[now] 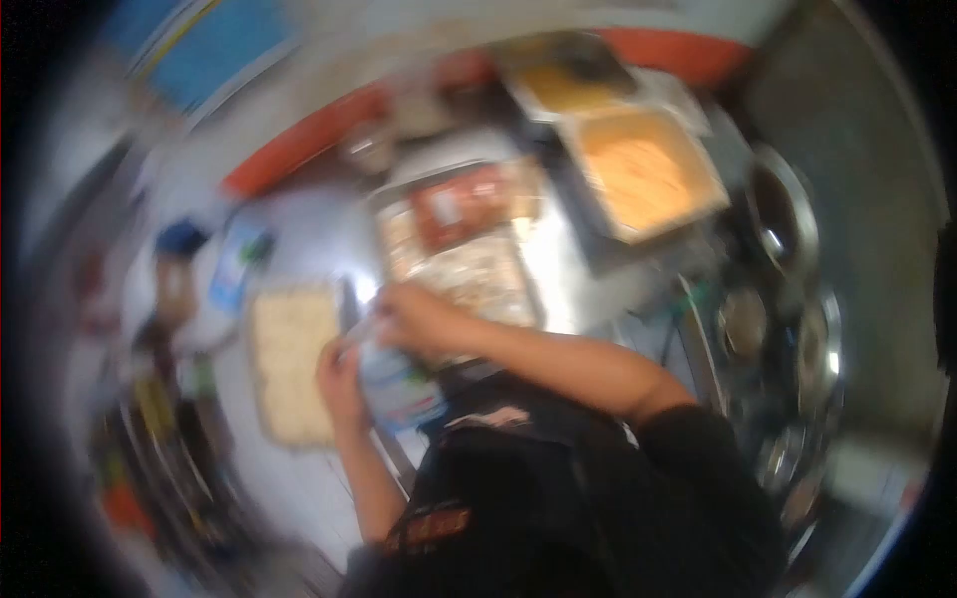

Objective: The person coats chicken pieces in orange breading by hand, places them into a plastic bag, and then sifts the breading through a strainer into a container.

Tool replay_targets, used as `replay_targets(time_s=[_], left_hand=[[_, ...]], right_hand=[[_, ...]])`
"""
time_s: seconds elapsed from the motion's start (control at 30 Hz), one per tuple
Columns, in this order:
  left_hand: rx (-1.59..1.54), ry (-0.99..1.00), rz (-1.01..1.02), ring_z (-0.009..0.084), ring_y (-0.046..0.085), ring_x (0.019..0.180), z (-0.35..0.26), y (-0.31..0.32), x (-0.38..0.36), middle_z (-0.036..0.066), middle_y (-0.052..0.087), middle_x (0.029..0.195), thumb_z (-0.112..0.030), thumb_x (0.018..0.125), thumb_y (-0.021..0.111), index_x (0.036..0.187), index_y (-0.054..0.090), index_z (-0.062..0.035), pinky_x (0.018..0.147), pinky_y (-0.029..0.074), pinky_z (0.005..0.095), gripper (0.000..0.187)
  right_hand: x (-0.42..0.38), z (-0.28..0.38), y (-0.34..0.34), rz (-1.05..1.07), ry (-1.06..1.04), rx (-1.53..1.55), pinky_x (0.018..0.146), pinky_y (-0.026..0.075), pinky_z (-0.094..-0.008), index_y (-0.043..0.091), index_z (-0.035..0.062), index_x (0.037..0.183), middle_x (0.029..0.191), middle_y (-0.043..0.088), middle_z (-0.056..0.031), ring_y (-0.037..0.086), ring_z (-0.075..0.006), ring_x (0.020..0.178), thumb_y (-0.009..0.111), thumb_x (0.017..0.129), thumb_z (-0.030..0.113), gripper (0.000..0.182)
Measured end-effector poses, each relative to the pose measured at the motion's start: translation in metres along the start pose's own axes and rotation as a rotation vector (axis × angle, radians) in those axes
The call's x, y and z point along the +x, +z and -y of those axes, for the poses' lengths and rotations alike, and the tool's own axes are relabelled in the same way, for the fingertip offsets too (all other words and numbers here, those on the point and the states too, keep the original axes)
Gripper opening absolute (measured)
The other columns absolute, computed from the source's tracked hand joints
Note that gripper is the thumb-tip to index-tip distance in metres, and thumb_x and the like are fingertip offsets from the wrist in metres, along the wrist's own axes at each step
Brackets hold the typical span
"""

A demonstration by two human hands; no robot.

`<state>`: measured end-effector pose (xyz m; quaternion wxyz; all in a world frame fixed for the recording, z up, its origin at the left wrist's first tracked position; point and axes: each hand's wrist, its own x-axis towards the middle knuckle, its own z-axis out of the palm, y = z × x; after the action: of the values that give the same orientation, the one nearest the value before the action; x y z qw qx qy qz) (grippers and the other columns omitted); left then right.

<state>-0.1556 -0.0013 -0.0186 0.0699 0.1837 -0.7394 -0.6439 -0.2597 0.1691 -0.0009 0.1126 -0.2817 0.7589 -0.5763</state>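
A blue and white plastic bag (401,387) hangs upright between my hands, close to my body. My left hand (341,374) is closed at the bag's upper left edge. Bent over the bag's top, my right hand (407,317) has its fingers pressed together on it. The view is blurred, so the bag's opening cannot be made out. Just left of my left hand lies a rectangular tray of pale food (296,364). Beyond my right hand is a tray with clear packets (477,279) and a red packet (459,206).
A deep container of orange food (638,171) stands at the back right, beside another with yellow contents (570,85). Round metal pots (783,214) line the right side. Another blue and white bag (237,264) is at the left. An orange-red strip (309,140) borders the back.
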Motion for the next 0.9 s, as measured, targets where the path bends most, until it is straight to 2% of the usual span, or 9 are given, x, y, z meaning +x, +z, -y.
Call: replay_targets(time_s=[0.03,0.1,0.23,0.27,0.33,0.43,0.63,0.73,0.9], left_hand=[[-0.101,0.03,-0.072,0.0126,0.055,0.087,0.017,-0.003,0.002,0.005,0.061,0.094,-0.016,0.086,0.062,0.104,0.059,-0.0008,0.079,0.045,0.0273,0.024],[-0.24,-0.041,-0.024,0.0108,0.055,0.085,0.028,-0.005,0.001,0.003,0.061,0.093,-0.015,0.088,0.062,0.105,0.059,-0.001,0.077,0.045,0.025,0.022],[-0.355,-0.12,-0.086,0.0086,0.056,0.084,0.031,-0.01,-0.002,0.002,0.062,0.09,-0.014,0.09,0.062,0.104,0.061,-0.0007,0.076,0.044,0.0225,0.02],[-0.345,-0.127,-0.114,0.0083,0.056,0.084,0.038,-0.011,-0.001,0.002,0.063,0.089,-0.013,0.09,0.062,0.103,0.061,-0.0005,0.076,0.044,0.0221,0.018],[-0.36,-0.109,-0.201,0.0083,0.056,0.083,0.059,-0.002,0.008,0.003,0.063,0.09,-0.011,0.089,0.063,0.101,0.061,0.0001,0.075,0.044,0.022,0.017],[-0.423,-0.096,-0.289,0.0084,0.057,0.083,0.076,0.004,0.01,0.004,0.064,0.09,-0.007,0.087,0.064,0.097,0.061,0.0008,0.075,0.045,0.022,0.013],[-0.463,-0.108,-0.315,0.0086,0.058,0.084,0.082,0.007,0.009,0.005,0.063,0.089,-0.002,0.085,0.064,0.092,0.06,0.0002,0.075,0.045,0.022,0.009],[-0.472,-0.095,-0.289,0.0088,0.057,0.084,0.08,0.005,0.011,0.005,0.063,0.089,-0.001,0.084,0.065,0.092,0.059,0.0001,0.076,0.045,0.022,0.01],[-0.485,-0.091,-0.265,0.0094,0.057,0.086,0.077,0.004,0.01,0.004,0.061,0.091,0.0,0.084,0.065,0.094,0.058,-0.0013,0.079,0.044,0.022,0.012]], right_hand=[[0.006,0.004,-0.005,0.086,0.054,-0.046,0.062,0.047,-0.0377,0.065,0.0009,0.078,0.072,0.063,-0.0157,0.062,-0.0291,0.067,0.07,0.072,0.017,0.018],[0.012,-0.007,0.0,0.12,0.009,-0.086,0.059,0.046,-0.0335,0.067,-0.0012,0.081,0.069,0.063,-0.0151,0.06,-0.0215,0.062,0.069,0.078,0.015,0.017],[0.025,-0.012,0.02,0.253,0.09,-0.134,0.062,0.047,-0.0312,0.068,-0.0023,0.088,0.074,0.065,-0.0141,0.06,-0.0193,0.065,0.065,0.083,0.013,0.017],[0.027,-0.016,0.026,0.277,0.082,-0.136,0.062,0.047,-0.0312,0.068,-0.0023,0.088,0.074,0.065,-0.0141,0.06,-0.0193,0.065,0.065,0.083,0.013,0.017],[0.031,-0.043,0.037,0.277,0.091,-0.083,0.063,0.048,-0.0342,0.068,-0.0016,0.089,0.078,0.065,-0.0166,0.062,-0.026,0.067,0.065,0.08,0.009,0.015],[0.032,-0.057,0.05,0.218,0.083,0.061,0.064,0.048,-0.0318,0.068,-0.0004,0.09,0.077,0.065,-0.0139,0.061,-0.0227,0.067,0.064,0.079,0.007,0.013],[0.036,-0.054,0.052,0.284,0.076,-0.029,0.063,0.048,-0.0286,0.068,0.0027,0.088,0.078,0.063,-0.0109,0.061,-0.0174,0.066,0.067,0.078,0.009,0.013],[0.038,-0.055,0.054,0.272,0.177,-0.019,0.063,0.049,-0.0291,0.069,0.004,0.087,0.082,0.062,-0.0105,0.062,-0.0182,0.067,0.066,0.075,0.008,0.013],[0.038,-0.05,0.052,0.216,0.112,0.008,0.063,0.049,-0.03,0.068,0.0038,0.084,0.086,0.06,-0.0109,0.063,-0.0199,0.068,0.064,0.071,0.005,0.014]])
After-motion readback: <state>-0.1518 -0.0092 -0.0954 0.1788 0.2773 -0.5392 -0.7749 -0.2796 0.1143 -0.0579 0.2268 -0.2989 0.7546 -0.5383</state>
